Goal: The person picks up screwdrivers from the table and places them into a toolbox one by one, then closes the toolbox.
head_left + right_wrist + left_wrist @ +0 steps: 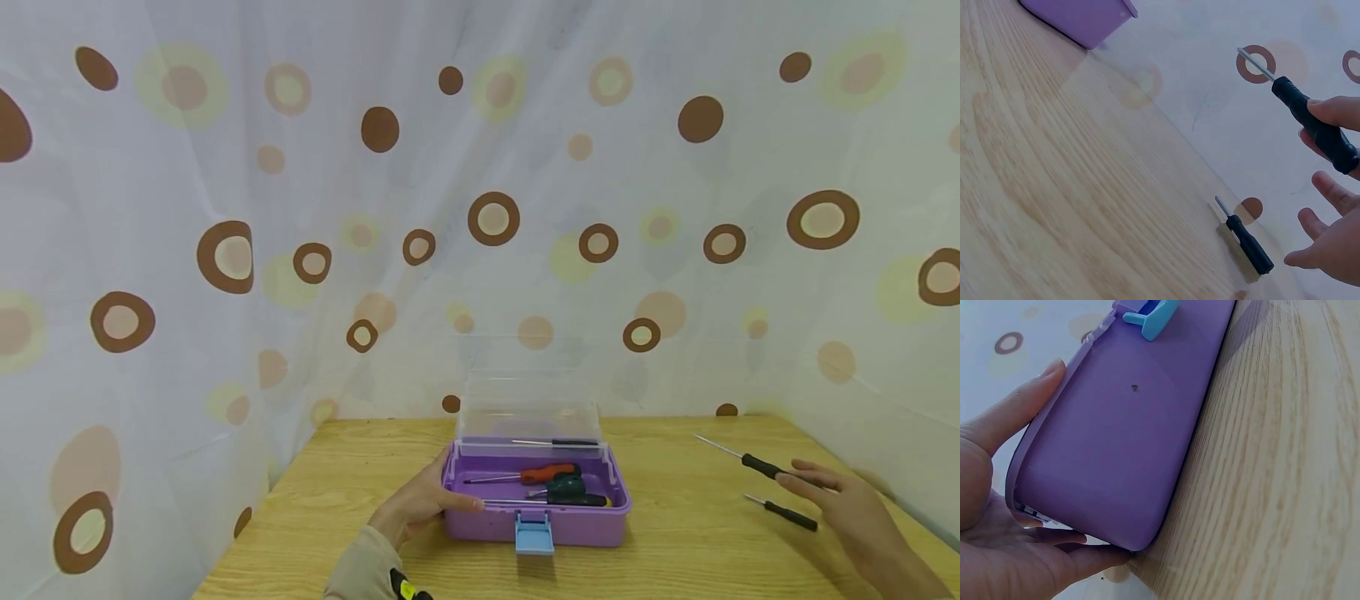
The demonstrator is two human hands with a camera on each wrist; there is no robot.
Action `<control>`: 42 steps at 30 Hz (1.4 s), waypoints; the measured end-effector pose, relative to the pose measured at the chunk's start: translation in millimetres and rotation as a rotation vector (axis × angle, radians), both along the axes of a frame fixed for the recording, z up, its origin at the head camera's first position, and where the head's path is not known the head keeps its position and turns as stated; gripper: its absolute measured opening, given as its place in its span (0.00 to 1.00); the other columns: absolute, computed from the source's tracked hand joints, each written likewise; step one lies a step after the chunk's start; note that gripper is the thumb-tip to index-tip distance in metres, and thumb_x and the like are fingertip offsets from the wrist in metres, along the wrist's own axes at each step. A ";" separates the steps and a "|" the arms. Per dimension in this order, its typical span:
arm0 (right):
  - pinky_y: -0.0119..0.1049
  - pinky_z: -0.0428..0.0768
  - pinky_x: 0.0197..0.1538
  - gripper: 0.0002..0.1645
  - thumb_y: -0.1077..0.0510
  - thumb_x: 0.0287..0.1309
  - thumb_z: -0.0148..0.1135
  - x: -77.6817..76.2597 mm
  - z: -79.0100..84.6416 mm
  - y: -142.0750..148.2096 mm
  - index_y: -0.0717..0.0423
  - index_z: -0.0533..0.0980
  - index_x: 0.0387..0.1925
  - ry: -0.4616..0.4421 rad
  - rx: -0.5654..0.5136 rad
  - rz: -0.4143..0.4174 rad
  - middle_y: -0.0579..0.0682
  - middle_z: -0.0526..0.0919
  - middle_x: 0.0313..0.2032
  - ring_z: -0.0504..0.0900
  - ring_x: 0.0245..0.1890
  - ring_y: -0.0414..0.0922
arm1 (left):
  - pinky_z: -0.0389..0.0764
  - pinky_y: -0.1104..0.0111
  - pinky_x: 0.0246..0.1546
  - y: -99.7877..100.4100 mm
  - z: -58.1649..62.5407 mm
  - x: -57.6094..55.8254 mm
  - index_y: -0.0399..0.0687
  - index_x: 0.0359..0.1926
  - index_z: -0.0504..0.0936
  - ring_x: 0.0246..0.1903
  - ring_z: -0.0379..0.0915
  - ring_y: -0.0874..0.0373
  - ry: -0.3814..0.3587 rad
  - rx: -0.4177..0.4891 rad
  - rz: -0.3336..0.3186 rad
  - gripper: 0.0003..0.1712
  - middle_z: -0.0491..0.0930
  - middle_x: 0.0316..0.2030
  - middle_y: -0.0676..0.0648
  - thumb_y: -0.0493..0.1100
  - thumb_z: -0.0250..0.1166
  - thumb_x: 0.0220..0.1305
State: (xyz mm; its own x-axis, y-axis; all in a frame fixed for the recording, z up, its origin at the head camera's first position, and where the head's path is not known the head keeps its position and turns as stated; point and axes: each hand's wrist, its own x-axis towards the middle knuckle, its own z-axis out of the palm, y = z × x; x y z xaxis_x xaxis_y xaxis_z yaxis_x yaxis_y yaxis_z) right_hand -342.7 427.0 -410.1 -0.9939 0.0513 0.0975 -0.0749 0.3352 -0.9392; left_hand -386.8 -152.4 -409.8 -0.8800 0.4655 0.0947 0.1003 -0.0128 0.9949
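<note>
A beige sleeve (363,567) with a black-and-yellow band is nearest, at the bottom edge. From it the left hand (426,502) reaches to the left end of an open purple box (577,529); its fingers are clamped on that end, thumb over the front rim. To the right, the right hand (851,508) pinches the handle of a long black screwdriver (759,466) between thumb and finger, its other fingers spread apart. This screwdriver is raised above the wooden worktop (675,567), well apart from the box. Below it, a short black screwdriver (791,516) lies on the worktop.

A light-blue latch (534,537) juts from the box front. Inside, from front to back, lie a black-handled screwdriver (577,500), a stubby dark-green screwdriver (567,486) and a red-handled screwdriver (542,474). Another thin screwdriver (573,443) lies along the back, beneath the raised clear lid (525,392). Behind everything hangs a white curtain (337,167) patterned with brown circles.
</note>
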 end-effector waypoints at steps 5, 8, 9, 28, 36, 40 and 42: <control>0.79 0.53 0.65 0.29 0.47 0.76 0.59 -0.6 5.2 -8.0 0.72 0.78 0.58 0.012 -0.052 0.037 0.10 0.65 0.43 0.31 0.75 0.73 | 0.60 0.43 0.71 -0.5 0.7 -0.5 0.47 0.83 0.39 0.70 0.59 0.31 0.011 -0.008 0.002 0.71 0.59 0.73 0.29 0.33 0.80 0.51; 0.80 0.51 0.65 0.25 0.49 0.76 0.59 -2.3 8.1 -14.8 0.68 0.81 0.55 0.018 -0.085 0.054 0.10 0.66 0.43 0.30 0.75 0.72 | 0.61 0.43 0.71 -0.7 1.1 -0.7 0.47 0.83 0.40 0.69 0.59 0.31 0.012 -0.009 -0.003 0.70 0.60 0.73 0.29 0.33 0.80 0.51; 0.80 0.50 0.65 0.24 0.50 0.76 0.59 -3.0 8.8 -17.3 0.68 0.82 0.55 0.021 -0.100 0.061 0.10 0.67 0.43 0.30 0.75 0.72 | 0.62 0.43 0.71 -0.7 1.1 -0.7 0.47 0.83 0.39 0.69 0.60 0.31 0.011 -0.010 -0.004 0.71 0.60 0.73 0.29 0.34 0.80 0.51; 0.81 0.54 0.63 0.29 0.50 0.74 0.61 -17.1 15.8 -54.8 0.75 0.77 0.58 0.046 -0.036 0.101 0.18 0.68 0.47 0.39 0.75 0.74 | 0.68 0.43 0.67 -0.1 -1.7 1.4 0.49 0.83 0.39 0.66 0.64 0.32 -0.008 -0.009 0.020 0.71 0.63 0.71 0.30 0.32 0.80 0.52; 0.80 0.56 0.64 0.29 0.51 0.75 0.61 -18.4 22.4 -68.1 0.77 0.76 0.57 0.069 0.001 0.128 0.56 0.61 0.75 0.42 0.74 0.77 | 0.69 0.43 0.66 -0.2 -2.7 -0.7 0.49 0.83 0.39 0.66 0.65 0.32 -0.010 -0.010 0.016 0.71 0.64 0.71 0.29 0.33 0.80 0.51; 0.81 0.55 0.64 0.26 0.52 0.75 0.60 -21.2 25.1 -73.8 0.76 0.78 0.54 0.070 -0.015 0.143 0.68 0.50 0.77 0.39 0.74 0.78 | 0.66 0.42 0.68 -0.6 -3.7 -2.2 0.49 0.83 0.39 0.68 0.63 0.32 -0.007 -0.019 0.019 0.71 0.63 0.72 0.31 0.33 0.80 0.52; 0.81 0.54 0.63 0.25 0.53 0.75 0.60 -23.5 25.5 -76.1 0.76 0.78 0.54 0.072 -0.028 0.147 0.68 0.50 0.77 0.38 0.74 0.78 | 0.64 0.42 0.69 -0.7 -3.9 -2.5 0.48 0.83 0.39 0.68 0.62 0.32 -0.005 -0.023 0.023 0.71 0.62 0.72 0.31 0.33 0.80 0.52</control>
